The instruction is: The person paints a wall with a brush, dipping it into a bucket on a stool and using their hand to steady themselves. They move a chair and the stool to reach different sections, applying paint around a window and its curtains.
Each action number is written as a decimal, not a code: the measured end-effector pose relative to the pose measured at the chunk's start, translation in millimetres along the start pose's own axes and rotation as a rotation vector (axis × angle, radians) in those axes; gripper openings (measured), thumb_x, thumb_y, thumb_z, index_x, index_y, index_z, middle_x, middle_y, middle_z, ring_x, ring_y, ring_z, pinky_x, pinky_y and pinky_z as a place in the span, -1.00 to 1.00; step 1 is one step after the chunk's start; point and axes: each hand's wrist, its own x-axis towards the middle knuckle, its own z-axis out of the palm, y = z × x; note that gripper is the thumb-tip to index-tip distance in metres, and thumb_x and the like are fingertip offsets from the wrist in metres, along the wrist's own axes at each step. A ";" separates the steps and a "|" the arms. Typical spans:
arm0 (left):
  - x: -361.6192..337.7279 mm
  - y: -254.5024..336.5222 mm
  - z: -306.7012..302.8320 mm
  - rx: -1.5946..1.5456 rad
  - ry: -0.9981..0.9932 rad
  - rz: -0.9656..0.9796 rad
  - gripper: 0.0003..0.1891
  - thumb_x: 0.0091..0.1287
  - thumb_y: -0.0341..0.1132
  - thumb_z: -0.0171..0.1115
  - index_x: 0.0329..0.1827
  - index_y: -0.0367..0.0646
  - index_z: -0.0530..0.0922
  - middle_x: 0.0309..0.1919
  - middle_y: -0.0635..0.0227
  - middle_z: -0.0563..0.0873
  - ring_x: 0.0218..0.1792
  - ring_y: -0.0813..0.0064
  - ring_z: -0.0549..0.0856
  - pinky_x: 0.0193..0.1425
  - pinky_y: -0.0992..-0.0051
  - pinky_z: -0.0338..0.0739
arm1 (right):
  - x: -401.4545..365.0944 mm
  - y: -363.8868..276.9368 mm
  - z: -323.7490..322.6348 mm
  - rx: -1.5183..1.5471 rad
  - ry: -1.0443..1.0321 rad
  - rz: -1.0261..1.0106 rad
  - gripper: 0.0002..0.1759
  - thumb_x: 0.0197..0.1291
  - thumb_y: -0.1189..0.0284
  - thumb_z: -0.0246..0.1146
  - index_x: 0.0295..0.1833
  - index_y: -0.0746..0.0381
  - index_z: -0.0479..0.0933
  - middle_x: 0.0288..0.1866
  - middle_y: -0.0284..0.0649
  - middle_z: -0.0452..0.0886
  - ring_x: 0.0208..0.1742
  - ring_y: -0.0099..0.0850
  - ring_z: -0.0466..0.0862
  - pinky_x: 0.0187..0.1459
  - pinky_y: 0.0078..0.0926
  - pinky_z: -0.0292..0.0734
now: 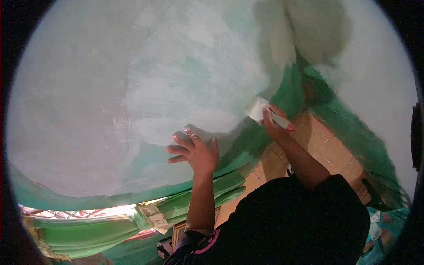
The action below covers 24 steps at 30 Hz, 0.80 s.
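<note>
Blk short-slv tee (300,216), pink curved mark (213,242) on L slv (191,244); whitish smears (187,130) on L fingers (193,137)

Right-hand wall (375,88): pale grey, with an uneven dark green band (357,126) along its foot
Shadow (324,33): broad, soft-edged, on that wall near the corner
Floor (329,143): tan square tiles, dotted with pale specks near the corner
Window (88,212): a bright strip at lower left, glaring white behind reddish crossed bars
Curtain (88,236): translucent green, gathered by a beige tie (152,217)
Frame (178,234): brownish, partly hidden, near the curtain
Right edge: a dark object (416,137), too cut off to identify
</note>
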 end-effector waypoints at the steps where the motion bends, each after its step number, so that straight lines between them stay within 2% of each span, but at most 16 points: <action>1: 1.2 1.5 -2.2 -0.022 -0.072 -0.040 0.17 0.05 0.18 0.33 0.51 -0.29 -0.19 0.39 -0.43 -0.44 0.25 -0.72 -0.52 -0.03 -0.66 -0.54 | 4.2 -14.0 8.0 0.001 0.016 -0.004 -0.83 0.17 0.51 0.20 -0.13 0.35 0.53 -0.32 -0.05 0.63 -0.35 -0.28 0.66 -0.29 -0.42 0.55; 3: 1.2 1.7 -3.5 -0.055 -0.089 -0.002 0.16 0.06 0.19 0.32 0.51 -0.30 -0.18 0.39 -0.43 -0.43 0.25 -0.72 -0.52 -0.04 -0.66 -0.54 | 12.1 -33.0 24.6 -0.078 -0.037 -0.482 -0.86 0.24 0.53 0.13 -0.13 0.34 0.51 -0.26 -0.05 0.64 -0.28 -0.27 0.67 -0.22 -0.41 0.56; 4: -2.1 -1.1 -5.6 -0.083 -0.111 0.018 0.15 0.07 0.19 0.31 0.50 -0.30 -0.17 0.39 -0.44 -0.43 0.25 -0.72 -0.52 -0.04 -0.66 -0.55 | 11.8 -36.3 32.6 -0.079 -0.032 -0.484 -0.86 0.24 0.53 0.13 -0.13 0.34 0.51 -0.26 -0.05 0.64 -0.28 -0.27 0.67 -0.22 -0.41 0.56; 6: -2.5 -2.7 -8.5 -0.110 -0.125 0.034 0.09 0.09 0.19 0.28 0.49 -0.29 -0.10 0.40 -0.41 -0.36 0.25 -0.75 -0.49 -0.07 -0.68 -0.50 | 17.4 -39.0 46.2 0.007 0.025 -0.907 -0.87 0.21 0.56 0.13 -0.15 0.33 0.51 -0.24 -0.07 0.66 -0.28 -0.26 0.69 -0.22 -0.42 0.57; 7: -2.6 -3.4 -9.3 -0.134 -0.144 0.049 0.03 0.12 0.19 0.25 0.49 -0.27 -0.02 0.41 -0.39 -0.29 0.24 -0.78 -0.45 -0.09 -0.70 -0.46 | 11.0 -33.7 45.7 -0.004 -0.011 -0.822 -0.88 0.20 0.58 0.13 -0.17 0.34 0.52 -0.24 -0.07 0.66 -0.26 -0.24 0.69 -0.20 -0.42 0.56; 8: -2.2 -4.5 -8.3 -0.138 -0.138 0.039 0.03 0.12 0.19 0.25 0.49 -0.27 -0.02 0.41 -0.39 -0.29 0.24 -0.78 -0.45 -0.09 -0.70 -0.46 | 7.5 -12.1 41.8 -0.003 -0.022 -0.829 -0.88 0.20 0.58 0.13 -0.17 0.34 0.52 -0.24 -0.07 0.66 -0.26 -0.24 0.69 -0.20 -0.42 0.56; 10: -2.1 -3.0 -7.8 -0.126 -0.136 0.043 0.03 0.12 0.20 0.24 0.49 -0.25 0.00 0.42 -0.37 -0.26 0.25 -0.77 -0.46 -0.08 -0.71 -0.45 | 4.0 51.7 22.8 -0.345 -0.002 -0.859 -0.89 0.20 0.55 0.15 -0.18 0.35 0.51 -0.24 -0.05 0.65 -0.25 -0.27 0.69 -0.20 -0.43 0.56; 11: -2.5 -2.6 -4.4 -0.127 -0.132 0.035 0.03 0.12 0.20 0.24 0.49 -0.25 0.00 0.42 -0.37 -0.26 0.25 -0.77 -0.46 -0.08 -0.71 -0.45 | -0.9 77.6 13.6 -0.342 -0.008 -0.866 -0.89 0.20 0.55 0.15 -0.18 0.35 0.51 -0.24 -0.05 0.65 -0.25 -0.27 0.69 -0.20 -0.43 0.56; 13: -5.5 -5.2 5.3 -0.158 0.030 0.112 0.02 0.12 0.20 0.24 0.49 -0.24 0.01 0.42 -0.35 -0.21 0.26 -0.74 -0.47 -0.08 -0.71 -0.44 | -13.9 102.8 3.9 -0.261 0.059 -0.577 -0.87 0.21 0.45 0.18 -0.20 0.27 0.55 -0.35 -0.10 0.62 -0.36 -0.22 0.65 -0.28 -0.36 0.55; 14: -7.7 -6.5 6.4 -0.157 0.025 0.109 0.02 0.12 0.20 0.24 0.49 -0.24 0.01 0.42 -0.35 -0.21 0.26 -0.74 -0.47 -0.08 -0.71 -0.44 | -16.9 103.9 3.9 -0.262 0.056 -0.573 -0.87 0.21 0.45 0.18 -0.20 0.27 0.55 -0.35 -0.10 0.62 -0.36 -0.22 0.65 -0.28 -0.36 0.55; 15: -7.4 -9.1 9.6 -0.132 -0.036 0.107 0.07 0.12 0.22 0.25 0.49 -0.29 -0.06 0.42 -0.38 -0.30 0.25 -0.72 -0.51 -0.06 -0.67 -0.51 | -17.2 106.7 6.5 -0.256 0.039 -0.484 -0.87 0.23 0.44 0.17 -0.20 0.28 0.54 -0.35 -0.09 0.62 -0.35 -0.23 0.65 -0.27 -0.36 0.55; 16: -4.7 -6.9 9.4 -0.111 -0.081 0.113 0.12 0.12 0.24 0.25 0.49 -0.34 -0.13 0.41 -0.41 -0.40 0.24 -0.70 -0.56 -0.03 -0.64 -0.59 | -13.8 93.5 7.1 -0.250 0.034 -0.409 -0.86 0.24 0.44 0.16 -0.21 0.29 0.54 -0.35 -0.09 0.63 -0.35 -0.24 0.65 -0.27 -0.36 0.55; 19: -3.9 -0.8 9.7 -0.115 -0.129 0.080 0.12 0.12 0.25 0.24 0.50 -0.32 -0.14 0.42 -0.39 -0.39 0.25 -0.69 -0.55 0.00 -0.63 -0.58 | -4.0 -13.9 31.2 -0.002 -0.019 -0.340 -0.85 0.23 0.45 0.16 -0.22 0.31 0.54 -0.36 -0.08 0.62 -0.34 -0.27 0.65 -0.27 -0.39 0.54; 20: -4.3 1.1 8.0 -0.118 -0.134 0.090 0.12 0.12 0.25 0.24 0.50 -0.32 -0.14 0.42 -0.39 -0.39 0.25 -0.69 -0.55 0.00 -0.63 -0.58 | -2.7 -41.9 38.2 -0.007 -0.009 -0.336 -0.85 0.23 0.45 0.16 -0.22 0.31 0.54 -0.36 -0.08 0.62 -0.34 -0.27 0.65 -0.27 -0.39 0.54; 22: -2.5 3.3 5.0 -0.196 -0.219 0.036 0.12 0.12 0.27 0.22 0.50 -0.29 -0.14 0.42 -0.39 -0.38 0.26 -0.69 -0.54 0.03 -0.62 -0.56 | 3.4 -76.5 49.1 0.025 -0.065 -0.620 -0.84 0.25 0.44 0.15 -0.20 0.32 0.53 -0.35 -0.09 0.61 -0.33 -0.30 0.65 -0.25 -0.40 0.53; 24: -1.6 5.9 4.6 -0.192 -0.259 0.035 0.11 0.12 0.27 0.21 0.51 -0.29 -0.14 0.42 -0.38 -0.38 0.26 -0.69 -0.54 0.03 -0.61 -0.56 | 13.1 -61.3 48.7 -0.039 -0.083 -0.642 -0.84 0.25 0.43 0.14 -0.19 0.32 0.53 -0.34 -0.08 0.61 -0.32 -0.31 0.65 -0.24 -0.40 0.53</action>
